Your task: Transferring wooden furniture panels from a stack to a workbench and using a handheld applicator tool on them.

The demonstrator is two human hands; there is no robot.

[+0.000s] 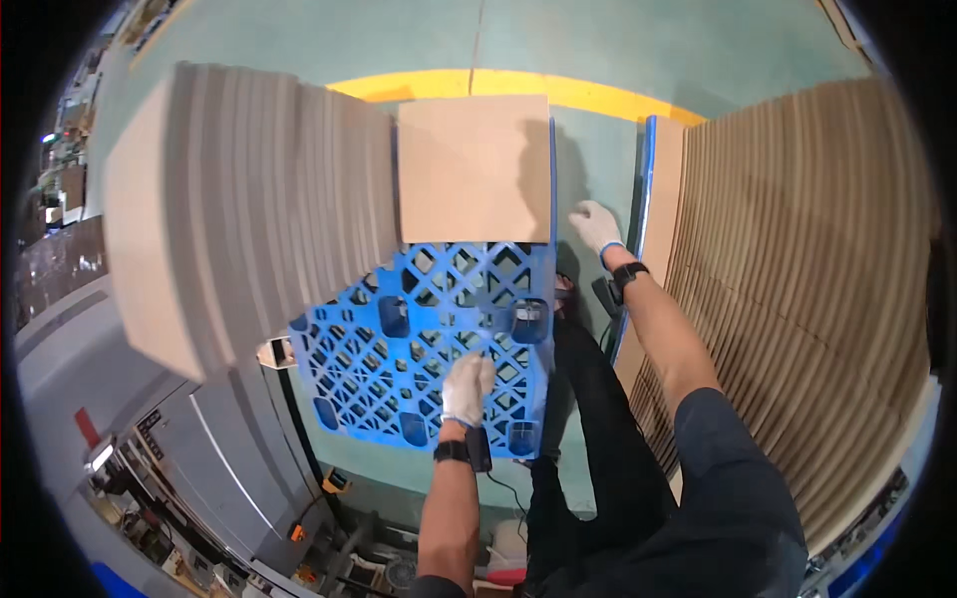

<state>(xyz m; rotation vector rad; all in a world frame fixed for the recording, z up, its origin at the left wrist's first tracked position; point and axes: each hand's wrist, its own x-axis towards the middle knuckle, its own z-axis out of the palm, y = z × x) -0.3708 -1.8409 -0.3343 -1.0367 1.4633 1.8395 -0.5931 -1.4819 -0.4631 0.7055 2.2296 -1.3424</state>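
Note:
Both of my hands wear white knitted gloves, with a black band at each wrist. Over the near part of a blue plastic pallet [469, 319] hangs my left hand [467, 389], its fingers curled in and nothing visible in them. My right hand [596, 225] is just off the pallet's right edge, fingers bent inward, with no object showing. Nearest to it on the left, a flat brown cardboard sheet or low stack [474, 169] lies on the pallet's far end. A tall stack of cardboard [269, 189] rises from the pallet's left side.
To my right stands another tall cardboard stack [797, 269] beside a blue edge [649, 164]. A yellow line [518, 85] crosses the green floor [399, 40] beyond the pallet. Grey machinery [219, 448] is at the near left. My legs are between pallet and right stack.

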